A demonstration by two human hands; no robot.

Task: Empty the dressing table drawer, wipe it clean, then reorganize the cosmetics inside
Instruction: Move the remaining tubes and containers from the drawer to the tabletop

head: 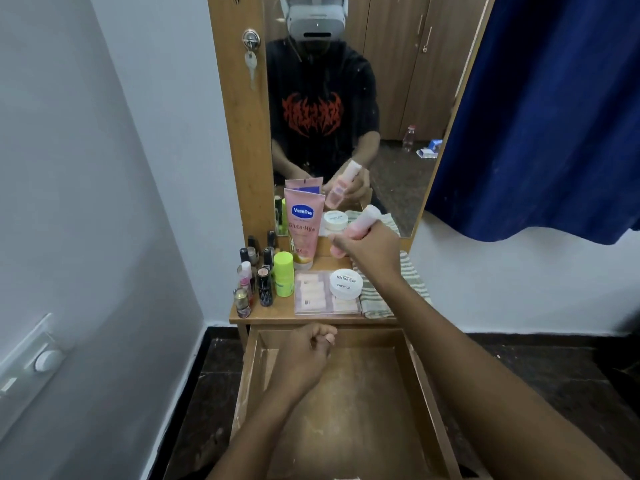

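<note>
The wooden drawer (429, 393) is pulled out below the dressing table, with nothing lying inside. My left hand (308, 355) hovers over its back left part, fingers curled in and holding nothing. My right hand (370, 249) is raised above the tabletop and grips a pale pink tube (362, 223) held at a slant. On the tabletop (277, 311) stand a pink Vaseline tube (303, 226), a lime green bottle (283, 273), a flat pink palette (311, 292) and a white hair-polish jar (345, 283).
Several small nail-polish bottles and lipsticks (254, 275) crowd the tabletop's left edge. A striped cloth (412, 282) lies on the right side. The mirror (346, 116) rises behind. A wall stands close on the left, a blue curtain (540, 116) hangs on the right.
</note>
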